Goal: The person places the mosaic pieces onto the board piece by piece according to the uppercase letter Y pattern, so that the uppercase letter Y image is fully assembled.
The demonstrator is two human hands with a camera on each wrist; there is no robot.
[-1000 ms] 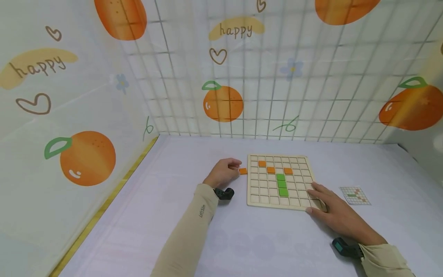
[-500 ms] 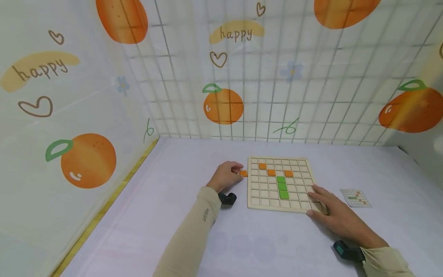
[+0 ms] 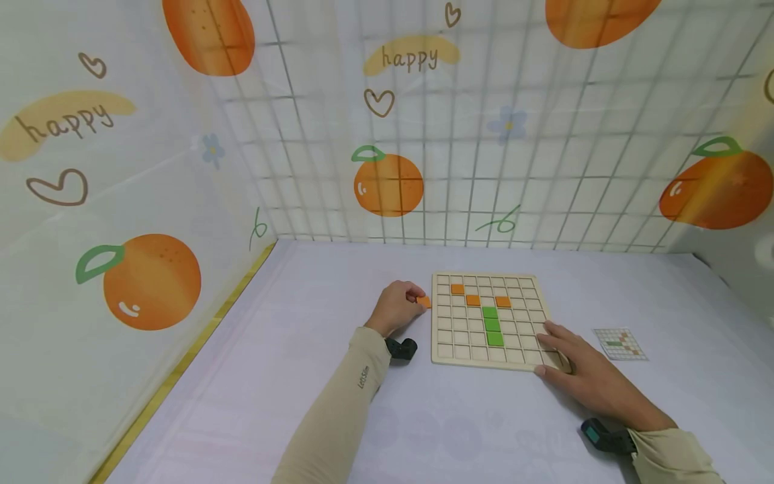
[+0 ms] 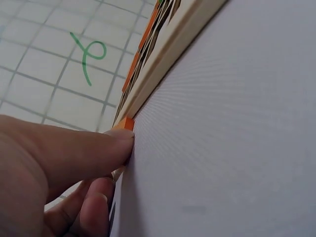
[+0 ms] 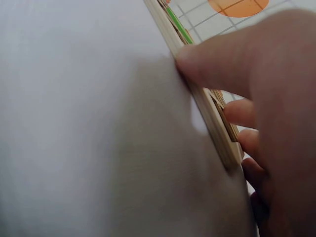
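My left hand (image 3: 394, 310) pinches a small square orange tile (image 3: 424, 302) between thumb and fingers, just left of the wooden grid board (image 3: 453, 351). In the left wrist view, the orange tile (image 4: 128, 122) pokes past the thumb tip, right by the board's side. On the board, several orange tiles (image 3: 473, 300) lie toward the upper left and middle, with a column of green tiles (image 3: 492, 325) below them. My right hand (image 3: 589, 380) rests on the board's near right corner, its fingers relaxed over the top. The right thumb (image 5: 190, 61) presses against the near edge.
A small printed card (image 3: 620, 343) with a coloured grid pattern lies right of the board. The white-covered table (image 3: 435, 423) meets a curtain (image 3: 326, 134) printed with oranges at the back and left. Yellow trim (image 3: 181, 366) runs along the left side.
My left hand has moved slightly right and its fingers have closed on the orange tile beside the board. The right hand stays on the board's corner.
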